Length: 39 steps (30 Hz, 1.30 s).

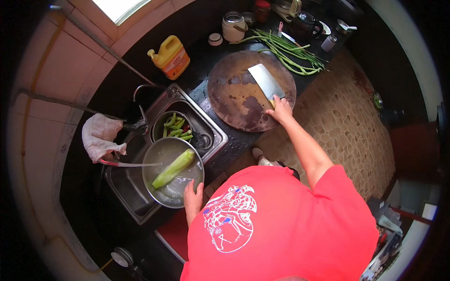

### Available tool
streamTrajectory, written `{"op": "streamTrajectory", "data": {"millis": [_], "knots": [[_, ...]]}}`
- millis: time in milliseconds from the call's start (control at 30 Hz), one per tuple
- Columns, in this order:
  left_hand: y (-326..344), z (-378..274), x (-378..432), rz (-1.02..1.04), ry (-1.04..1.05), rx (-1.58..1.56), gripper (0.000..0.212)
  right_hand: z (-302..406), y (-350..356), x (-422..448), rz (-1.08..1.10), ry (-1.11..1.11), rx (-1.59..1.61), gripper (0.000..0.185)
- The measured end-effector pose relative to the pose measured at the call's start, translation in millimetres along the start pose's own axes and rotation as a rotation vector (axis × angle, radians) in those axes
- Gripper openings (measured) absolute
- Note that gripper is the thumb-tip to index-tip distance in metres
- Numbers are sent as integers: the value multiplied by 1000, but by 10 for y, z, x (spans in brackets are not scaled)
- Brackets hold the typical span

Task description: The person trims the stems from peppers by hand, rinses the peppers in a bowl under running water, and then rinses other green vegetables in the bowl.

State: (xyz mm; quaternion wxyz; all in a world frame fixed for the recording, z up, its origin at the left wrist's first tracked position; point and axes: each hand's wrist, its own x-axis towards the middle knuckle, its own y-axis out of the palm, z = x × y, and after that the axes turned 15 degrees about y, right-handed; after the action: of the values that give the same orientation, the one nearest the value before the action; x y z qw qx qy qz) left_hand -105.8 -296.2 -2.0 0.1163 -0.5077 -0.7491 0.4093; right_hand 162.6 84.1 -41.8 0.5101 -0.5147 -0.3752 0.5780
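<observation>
My left hand [193, 198] grips the near rim of a round metal bowl [147, 159] above the double sink. Water [140, 164] streams from the faucet [107, 162] into the bowl. Inside lies a long pale-green gourd [174, 168], seemingly peeled, partly in water. My right hand [282, 110] is on the handle of a cleaver [266, 81], whose blade lies flat on a round wooden chopping board [225, 87]. Most of the handle is hidden by my fingers. Behind the metal bowl, a pot [154, 128] in the sink holds cut green vegetable pieces [178, 127] and some red bits.
A yellow jug [172, 58] stands behind the sink [218, 138]. Long beans [291, 52], a knife [289, 37], a pale canister [233, 28] and a dark glass pot [304, 23] crowd the counter beyond the board. A cloth [102, 135] drapes over the faucet.
</observation>
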Motion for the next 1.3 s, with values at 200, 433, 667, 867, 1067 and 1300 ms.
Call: {"op": "streamTrajectory", "data": {"millis": [200, 433, 667, 867, 1067, 1300], "knots": [[247, -382, 30, -28, -17, 382, 43, -255, 52, 357, 119, -181, 115, 78], [416, -352, 69, -122, -112, 572, 29, -745, -611, 651, 828, 75, 1444, 6], [420, -399, 107, -179, -103, 461, 35, -754, -684, 675, 1118, 137, 1670, 17], [459, -394, -52, -252, -71, 450, 38, -460, -581, 420, 1231, 75, 1501, 17], [213, -406, 42, -419, 36, 350, 38, 289, -680, -190, 1727, 19, 1332, 13], [-511, 319, 184, -962, -246, -684, 31, 1963, -486, -1281, 1835, -323, 641, 44]]}}
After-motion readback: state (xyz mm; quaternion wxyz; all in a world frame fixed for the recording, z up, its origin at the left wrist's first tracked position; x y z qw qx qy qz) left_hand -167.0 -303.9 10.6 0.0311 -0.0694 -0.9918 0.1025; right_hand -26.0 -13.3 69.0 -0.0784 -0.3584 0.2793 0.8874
